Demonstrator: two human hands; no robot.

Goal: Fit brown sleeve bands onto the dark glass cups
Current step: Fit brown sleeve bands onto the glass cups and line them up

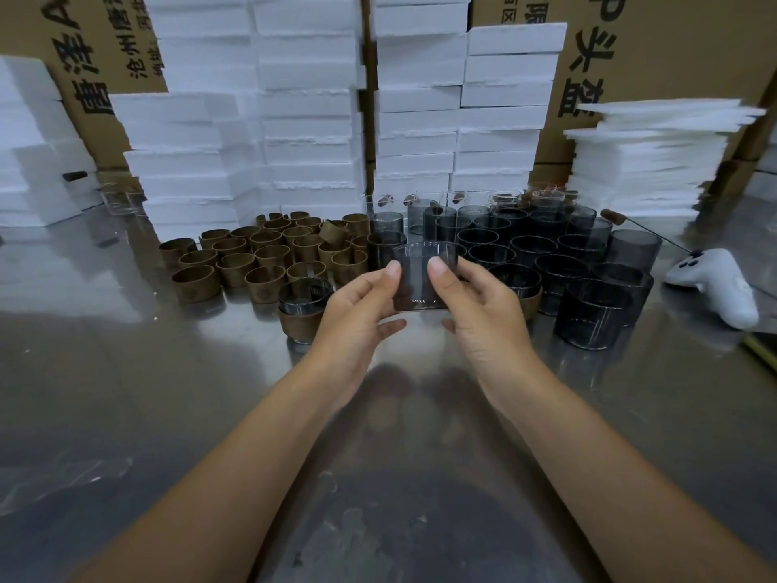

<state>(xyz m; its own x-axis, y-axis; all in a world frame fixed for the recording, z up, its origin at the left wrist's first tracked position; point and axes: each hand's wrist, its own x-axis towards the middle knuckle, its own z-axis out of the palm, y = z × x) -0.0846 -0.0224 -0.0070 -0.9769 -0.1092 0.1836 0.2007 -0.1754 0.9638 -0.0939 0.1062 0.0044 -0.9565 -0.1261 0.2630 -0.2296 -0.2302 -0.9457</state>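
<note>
Reaching in over the near edge of the steel worktop [126,393], the left hand [357,307] and right hand [479,307] together grip one dark glass cup [420,279], thumbs pressed on its near wall and fingers curled under its base. It is held upright above the worktop's middle. Just left of the left hand stands a sleeved cup [300,317]. Behind, loose brown sleeve bands [252,254] crowd the left and bare dark cups [559,254] the right. A white controller [714,288] lies toward the right edge. White foam blocks [311,111] and cardboard boxes [672,35] line the far edge.
</note>
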